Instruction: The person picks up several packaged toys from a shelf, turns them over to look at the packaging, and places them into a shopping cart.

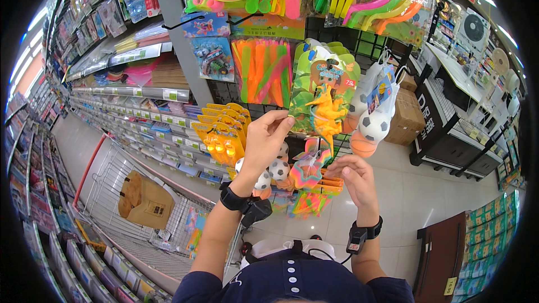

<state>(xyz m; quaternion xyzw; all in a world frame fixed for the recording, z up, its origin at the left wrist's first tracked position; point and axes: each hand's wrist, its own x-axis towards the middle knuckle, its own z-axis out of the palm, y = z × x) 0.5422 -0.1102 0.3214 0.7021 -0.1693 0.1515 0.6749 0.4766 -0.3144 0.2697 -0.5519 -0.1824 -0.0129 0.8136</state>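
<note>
My left hand pinches the lower left edge of a green toy card between thumb and fingers. A yellow-orange plastic dinosaur toy is fixed to this card. My right hand is raised below and to the right of the dinosaur, fingers apart and slightly curled; nothing shows in it. Between my hands hangs a rainbow star-shaped toy, beside small toy soccer balls. Netted soccer and basketball toys hang right of the card. Yellow carded toys hang left of my left hand.
A wire shopping cart with a brown paper bag stands at lower left, beside long stocked shelves. Bagged neon toys hang ahead. Cardboard boxes and a dark display counter stand at right; a brown stand is at lower right.
</note>
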